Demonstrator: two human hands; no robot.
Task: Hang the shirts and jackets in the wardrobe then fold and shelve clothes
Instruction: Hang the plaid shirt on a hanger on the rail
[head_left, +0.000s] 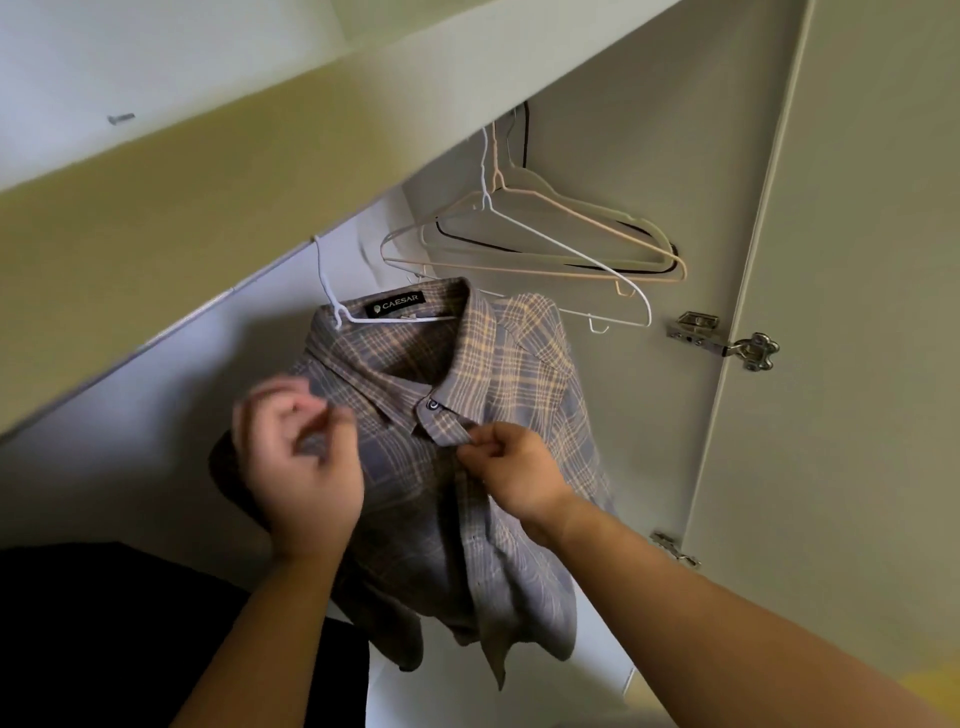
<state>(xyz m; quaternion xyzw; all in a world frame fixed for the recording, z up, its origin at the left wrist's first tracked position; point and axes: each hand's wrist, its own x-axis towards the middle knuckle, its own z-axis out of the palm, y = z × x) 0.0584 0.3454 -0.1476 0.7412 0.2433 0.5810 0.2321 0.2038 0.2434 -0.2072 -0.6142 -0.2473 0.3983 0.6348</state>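
A grey plaid shirt (498, 374) with yellow stripes hangs on a white wire hanger (332, 306) inside the wardrobe, its collar label facing me and its top button fastened. My right hand (511, 470) pinches the front placket just below that button. My left hand (298, 457) is blurred in front of the shirt's left shoulder, fingers curled; whether it holds cloth I cannot tell.
Several empty wire hangers (524, 244), white, beige and dark, hang behind the shirt to the right. The wardrobe's top panel (260, 156) slants overhead. The open door (857, 312) with metal hinges (727, 340) stands at the right. A dark mass (104, 623) fills the lower left.
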